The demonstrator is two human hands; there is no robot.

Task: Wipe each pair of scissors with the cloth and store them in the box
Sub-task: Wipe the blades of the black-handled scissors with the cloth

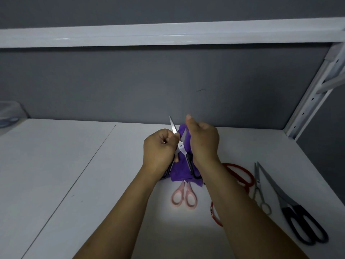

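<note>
The black-handled scissors (180, 146) stand spread open between the hands, tips pointing away and handles toward the wrists. The left hand (158, 148) curls round one half, and the right hand (203, 143) pinches the purple cloth (179, 172) over the other blade. The box (11, 113) lies well to the left of the left hand, the nearer one, with only worktop (74, 184) between; pink scissors (183, 198) lie below the wrists.

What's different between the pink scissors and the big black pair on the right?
The pink scissors have pale pink handles; the black pair has dark ones. The pink scissors look smaller than the black pair. The pink scissors' blades run under the cloth; the black pair's blades show fully, closed. Both lie flat on the table.
</note>
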